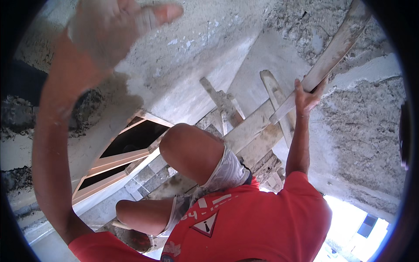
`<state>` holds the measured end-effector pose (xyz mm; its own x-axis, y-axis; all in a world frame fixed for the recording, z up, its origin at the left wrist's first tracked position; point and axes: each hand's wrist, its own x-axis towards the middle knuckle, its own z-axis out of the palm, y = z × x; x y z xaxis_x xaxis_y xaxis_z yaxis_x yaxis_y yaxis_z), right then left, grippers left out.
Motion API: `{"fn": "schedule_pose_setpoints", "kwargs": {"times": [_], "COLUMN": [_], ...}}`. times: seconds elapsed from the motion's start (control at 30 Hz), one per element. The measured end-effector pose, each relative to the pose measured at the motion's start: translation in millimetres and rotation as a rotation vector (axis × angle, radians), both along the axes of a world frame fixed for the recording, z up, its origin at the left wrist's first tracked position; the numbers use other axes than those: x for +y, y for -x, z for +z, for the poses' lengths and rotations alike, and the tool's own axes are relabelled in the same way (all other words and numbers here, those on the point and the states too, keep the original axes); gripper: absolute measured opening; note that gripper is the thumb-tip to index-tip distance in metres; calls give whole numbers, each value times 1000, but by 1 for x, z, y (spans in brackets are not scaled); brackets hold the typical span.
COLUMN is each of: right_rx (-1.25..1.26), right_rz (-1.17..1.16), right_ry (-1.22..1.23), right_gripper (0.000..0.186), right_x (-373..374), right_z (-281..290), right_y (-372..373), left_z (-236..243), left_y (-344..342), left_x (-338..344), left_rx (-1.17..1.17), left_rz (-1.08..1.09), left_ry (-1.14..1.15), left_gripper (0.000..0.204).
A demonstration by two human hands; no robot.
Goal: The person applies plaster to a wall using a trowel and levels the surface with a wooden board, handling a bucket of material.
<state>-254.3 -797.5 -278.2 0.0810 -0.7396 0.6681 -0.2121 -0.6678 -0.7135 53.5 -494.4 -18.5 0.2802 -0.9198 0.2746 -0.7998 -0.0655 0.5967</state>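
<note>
My right hand (309, 97) is closed around a long, narrow wooden board (336, 50) with smears of pale plaster. The board slants from the upper right edge down to near the scaffold planks, its lower end at about the middle of the view. At the upper left my left hand (109, 32) is raised in front of the wall and coated with grey plaster. Its thumb sticks out to the right and nothing shows in it; the hand is a little blurred and the other fingertips are partly cut off by the top edge.
Rough, partly plastered walls (366, 126) surround me. Below are wooden scaffold planks (248, 133) and upright boards (277, 102). A wood-framed opening (131, 144) with dark gaps lies at the left. My bent knees (190, 150) are above the planks. Bright daylight enters at the lower right.
</note>
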Motion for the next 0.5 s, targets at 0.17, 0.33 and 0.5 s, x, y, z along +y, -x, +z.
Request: {"fn": "schedule_pose_setpoints", "kwargs": {"times": [0.17, 0.33, 0.5], "right_rx": [108, 102, 144], "right_rz": [-107, -83, -47], "right_ry": [82, 99, 110], "right_gripper": [97, 95, 92], "right_x": [2, -4, -1], "right_z": [-47, -51, -71], "right_y": [6, -6, -35], "left_z": [-17, -22, -57], "left_y": [12, 23, 4], "left_x": [4, 17, 56], "left_rx": [91, 110, 116], "left_rz": [-24, -107, -157], "left_ry": [117, 61, -49], "left_gripper": [78, 76, 74]}}
